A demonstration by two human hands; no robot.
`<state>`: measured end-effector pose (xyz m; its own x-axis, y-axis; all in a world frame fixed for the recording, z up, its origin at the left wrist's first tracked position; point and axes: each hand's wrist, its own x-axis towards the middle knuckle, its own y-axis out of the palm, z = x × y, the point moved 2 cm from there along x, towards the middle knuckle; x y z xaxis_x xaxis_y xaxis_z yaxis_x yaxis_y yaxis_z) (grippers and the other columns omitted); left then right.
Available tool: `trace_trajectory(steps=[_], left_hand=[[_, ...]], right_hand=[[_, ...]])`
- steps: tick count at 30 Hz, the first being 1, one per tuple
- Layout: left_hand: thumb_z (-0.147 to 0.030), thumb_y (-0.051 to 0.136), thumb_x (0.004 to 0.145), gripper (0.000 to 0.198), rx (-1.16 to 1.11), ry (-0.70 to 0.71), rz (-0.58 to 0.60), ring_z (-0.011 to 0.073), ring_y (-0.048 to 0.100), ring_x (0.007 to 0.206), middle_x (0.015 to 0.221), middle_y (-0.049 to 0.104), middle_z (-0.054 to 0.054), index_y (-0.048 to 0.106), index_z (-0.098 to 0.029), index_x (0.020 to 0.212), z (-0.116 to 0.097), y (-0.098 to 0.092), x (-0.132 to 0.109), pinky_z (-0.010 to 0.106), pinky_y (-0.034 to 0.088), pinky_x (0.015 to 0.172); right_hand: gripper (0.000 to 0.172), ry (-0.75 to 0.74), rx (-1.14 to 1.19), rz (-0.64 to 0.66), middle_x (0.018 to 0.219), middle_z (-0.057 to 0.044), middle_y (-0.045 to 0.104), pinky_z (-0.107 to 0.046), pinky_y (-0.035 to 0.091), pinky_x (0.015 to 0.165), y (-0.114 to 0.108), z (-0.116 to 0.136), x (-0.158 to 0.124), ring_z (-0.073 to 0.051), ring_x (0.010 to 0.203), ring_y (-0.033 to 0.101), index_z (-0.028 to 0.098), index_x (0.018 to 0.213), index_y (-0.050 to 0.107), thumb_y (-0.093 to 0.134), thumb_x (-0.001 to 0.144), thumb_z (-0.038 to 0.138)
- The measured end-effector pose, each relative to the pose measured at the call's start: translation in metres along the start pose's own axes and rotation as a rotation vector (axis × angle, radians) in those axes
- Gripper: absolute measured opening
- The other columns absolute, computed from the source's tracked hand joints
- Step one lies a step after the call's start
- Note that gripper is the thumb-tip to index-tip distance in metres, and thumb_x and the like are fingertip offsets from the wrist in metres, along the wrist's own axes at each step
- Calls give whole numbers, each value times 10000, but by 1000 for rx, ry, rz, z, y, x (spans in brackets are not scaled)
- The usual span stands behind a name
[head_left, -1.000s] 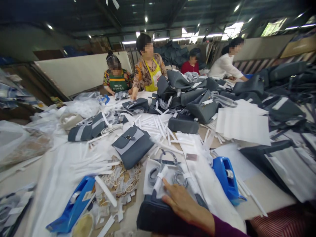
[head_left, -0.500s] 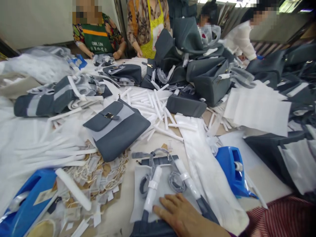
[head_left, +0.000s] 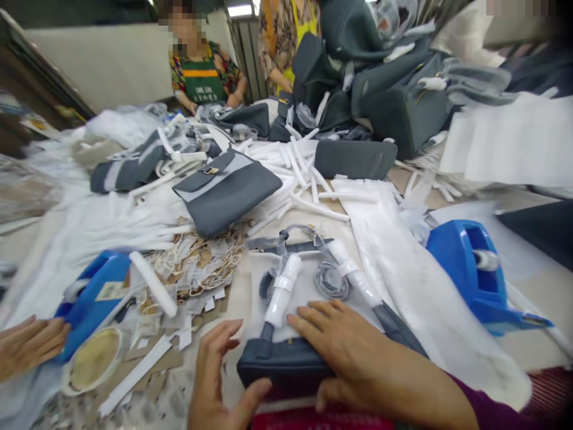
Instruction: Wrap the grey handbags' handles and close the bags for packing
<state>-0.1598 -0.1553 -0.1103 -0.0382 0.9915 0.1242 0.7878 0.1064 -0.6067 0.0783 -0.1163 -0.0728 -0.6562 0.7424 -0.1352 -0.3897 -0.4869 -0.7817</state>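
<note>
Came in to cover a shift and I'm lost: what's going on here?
At a cluttered worktable, a dark handbag lies in front of the camera wearer. The wearer's right-hand grip is spread across it; the left-hand grip is open at its left side. Its two straps are partly wrapped in white padding. A co-worker's grip shows at the left edge, by a blue tape dispenser. Across the table is a person in a green apron.

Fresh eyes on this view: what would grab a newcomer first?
Probably the bright blue tape dispenser at right, then a second dispenser at left. Between them, the right hand rests on a dark bag. Beyond, a heap of dark bags rises right of centre.
</note>
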Motion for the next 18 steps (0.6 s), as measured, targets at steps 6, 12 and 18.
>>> trace_trajectory(steps=[6,12,18], left_hand=[[-419,620,813,402,-139,202,-110,257,480,1183,1202,506,65,515,-267,1171,10,33,-4,402,458,954],[-435,635,794,399,69,379,-295,280,474,1136,1167,502,84,552,-228,1125,-13,28,-19,497,396,993],[-394,661,789,364,402,664,-76,287,500,1092,1113,587,80,595,-225,1105,-67,36,-29,502,398,960]], right_hand=[[334,5,175,-487,1068,-71,697,-322,481,861,-17,-16,-32,-214,971,638,212,1111,673,577,852,399],[175,113,300,-910,790,-33,723,-299,498,738,-12,-60,-89,-181,766,657,182,814,731,579,756,246],[181,122,368,-768,759,-47,708,-304,501,675,-10,-85,-87,-181,695,636,159,767,749,614,651,198]])
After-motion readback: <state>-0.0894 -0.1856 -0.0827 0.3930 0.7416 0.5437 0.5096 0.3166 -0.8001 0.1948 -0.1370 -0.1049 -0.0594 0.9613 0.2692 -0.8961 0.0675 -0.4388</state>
